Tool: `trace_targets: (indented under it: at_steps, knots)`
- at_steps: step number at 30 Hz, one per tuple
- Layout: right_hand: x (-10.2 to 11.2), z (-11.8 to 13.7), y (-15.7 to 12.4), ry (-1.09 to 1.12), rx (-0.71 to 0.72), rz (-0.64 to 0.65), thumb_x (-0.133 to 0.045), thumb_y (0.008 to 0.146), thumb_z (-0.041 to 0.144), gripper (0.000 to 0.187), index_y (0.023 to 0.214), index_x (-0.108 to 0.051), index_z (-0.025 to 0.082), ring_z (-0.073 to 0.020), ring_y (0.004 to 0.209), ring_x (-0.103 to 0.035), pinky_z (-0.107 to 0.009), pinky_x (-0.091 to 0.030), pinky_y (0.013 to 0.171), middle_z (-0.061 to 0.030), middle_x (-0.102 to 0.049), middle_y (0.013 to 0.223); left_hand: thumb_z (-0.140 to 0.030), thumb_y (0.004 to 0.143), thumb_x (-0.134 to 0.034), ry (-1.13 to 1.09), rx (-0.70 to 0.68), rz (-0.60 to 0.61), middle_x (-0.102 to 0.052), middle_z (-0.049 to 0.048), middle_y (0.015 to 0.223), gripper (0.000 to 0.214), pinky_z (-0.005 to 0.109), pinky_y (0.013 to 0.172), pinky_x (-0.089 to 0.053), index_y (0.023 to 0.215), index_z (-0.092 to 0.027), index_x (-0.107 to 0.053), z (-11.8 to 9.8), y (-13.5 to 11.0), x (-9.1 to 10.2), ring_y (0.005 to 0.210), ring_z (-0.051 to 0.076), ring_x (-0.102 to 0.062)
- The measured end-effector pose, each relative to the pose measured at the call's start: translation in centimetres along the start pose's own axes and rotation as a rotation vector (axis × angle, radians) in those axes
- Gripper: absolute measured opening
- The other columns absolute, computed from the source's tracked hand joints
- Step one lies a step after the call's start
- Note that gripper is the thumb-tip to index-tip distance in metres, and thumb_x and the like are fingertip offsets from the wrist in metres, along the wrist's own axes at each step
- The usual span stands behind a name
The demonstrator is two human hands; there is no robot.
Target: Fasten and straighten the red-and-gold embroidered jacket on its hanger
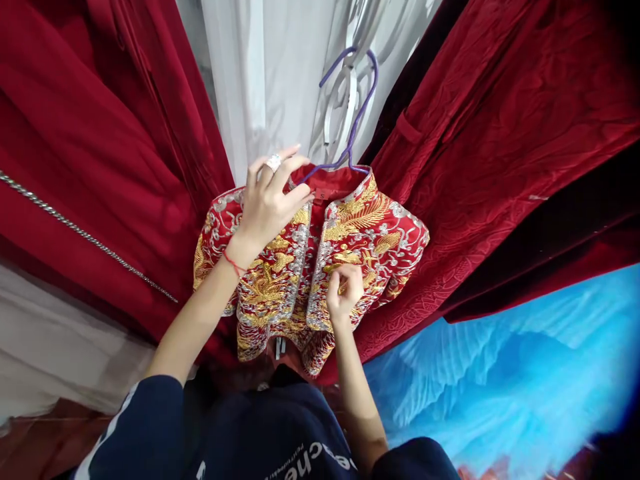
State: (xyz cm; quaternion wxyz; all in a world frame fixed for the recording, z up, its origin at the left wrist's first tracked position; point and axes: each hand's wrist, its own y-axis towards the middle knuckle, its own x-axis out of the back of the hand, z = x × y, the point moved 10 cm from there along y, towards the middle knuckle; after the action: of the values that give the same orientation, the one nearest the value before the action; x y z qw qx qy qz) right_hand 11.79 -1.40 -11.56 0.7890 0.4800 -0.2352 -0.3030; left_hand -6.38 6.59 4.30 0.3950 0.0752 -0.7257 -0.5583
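A red jacket [273,287] with dense gold and silver embroidery hangs on a purple hanger [363,113], its front parted down the middle. My left hand [270,200] is at the collar on the left side, fingers bent but apart, with a ring on one finger and a red string around the wrist. Nothing shows between its thumb and fingers. My right hand [346,290] is in front of the jacket's right front panel with its fingers curled closed. Whatever those fingers hold, if anything, is hidden.
The hanger hooks onto white metal scrollwork [345,100] in front of a white curtain [275,73]. Dark red garments [480,147] hang close on the right, and red cloth [100,133] with a metal chain [90,237] is on the left. Blue fabric [520,360] spreads at lower right.
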Motion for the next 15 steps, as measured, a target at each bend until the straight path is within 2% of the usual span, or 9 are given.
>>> trace_targets:
  at_steps: [2,4,6,8,10,11,13,15]
  knots:
    - [-0.7,-2.2,-2.9,0.021,-0.146,0.124,-0.05,0.091,0.021,0.011,0.081,-0.055,0.02,-0.0148,0.069,-0.054,-0.029,-0.043,0.065,-0.0008,-0.057,0.074,-0.031,0.093,-0.057,0.01,0.061,-0.055,-0.053,0.0081,0.142,0.02,0.057,0.118,-0.022,0.109,-0.023,-0.064,-0.3,-1.7,-0.7,0.143,0.033,-0.036]
    - [-1.0,-5.4,-6.9,0.064,-0.394,0.255,-0.052,0.091,0.027,0.014,0.08,-0.057,0.02,-0.0133,0.063,-0.051,-0.028,-0.04,0.063,0.0004,-0.056,0.07,-0.032,0.089,-0.062,0.017,0.123,-0.124,-0.047,0.0094,0.146,0.029,0.057,0.117,-0.026,0.118,-0.024,-0.061,-1.2,-5.8,-1.6,0.144,0.033,-0.034]
    - [-1.0,-8.6,-12.3,0.125,-0.719,0.333,-0.055,0.088,0.034,0.02,0.075,-0.058,0.02,-0.0118,0.057,-0.045,-0.026,-0.036,0.06,0.0023,-0.053,0.063,-0.033,0.084,-0.07,0.004,0.176,-0.232,-0.045,0.0093,0.145,0.036,0.053,0.114,-0.034,0.118,-0.026,-0.06,-2.7,-12.4,-2.4,0.14,0.032,-0.04]
    - [-0.8,-10.0,-17.0,0.154,-0.878,0.359,-0.06,0.084,0.039,0.026,0.066,-0.056,0.02,-0.0111,0.054,-0.042,-0.026,-0.034,0.058,0.0035,-0.049,0.057,-0.034,0.078,-0.076,-0.07,0.298,-0.31,-0.049,0.0107,0.136,0.036,0.047,0.106,-0.045,0.11,-0.026,-0.062,-3.7,-20.5,-3.9,0.13,0.029,-0.05]
    - [-1.2,-10.7,-21.2,0.202,-1.0,0.391,-0.067,0.079,0.043,0.032,0.06,-0.054,0.021,-0.0108,0.051,-0.042,-0.025,-0.034,0.056,0.0038,-0.048,0.053,-0.033,0.076,-0.077,-0.271,0.558,-0.195,-0.057,0.0121,0.12,0.032,0.042,0.097,-0.051,0.103,-0.022,-0.063,-3.1,-28.5,-7.5,0.117,0.027,-0.059]
    - [-1.7,-11.0,-23.2,0.241,-1.071,0.409,-0.069,0.077,0.045,0.034,0.059,-0.054,0.021,-0.011,0.049,-0.044,-0.025,-0.034,0.054,0.0036,-0.049,0.052,-0.034,0.077,-0.075,-0.41,0.738,-0.076,-0.062,0.0113,0.111,0.026,0.041,0.097,-0.051,0.097,-0.021,-0.065,-2.6,-32.4,-9.9,0.11,0.026,-0.062]
    - [-2.8,-11.6,-26.9,0.339,-1.229,0.431,-0.07,0.074,0.05,0.035,0.061,-0.055,0.021,-0.0125,0.047,-0.049,-0.025,-0.037,0.051,0.0022,-0.055,0.053,-0.039,0.074,-0.076,-0.785,1.153,0.282,-0.067,0.0065,0.089,0.022,0.037,0.092,-0.051,0.083,-0.022,-0.066,-2.6,-40.0,-15.6,0.095,0.024,-0.064]
    - [-3.8,-12.3,-29.7,0.453,-1.376,0.418,-0.07,0.071,0.054,0.035,0.069,-0.057,0.022,-0.016,0.052,-0.059,-0.026,-0.041,0.051,-0.0006,-0.063,0.061,-0.039,0.063,-0.083,-1.025,1.433,0.504,-0.068,0.0035,0.078,0.029,0.035,0.087,-0.051,0.077,-0.021,-0.066,-3.5,-44.8,-18.0,0.089,0.024,-0.065]
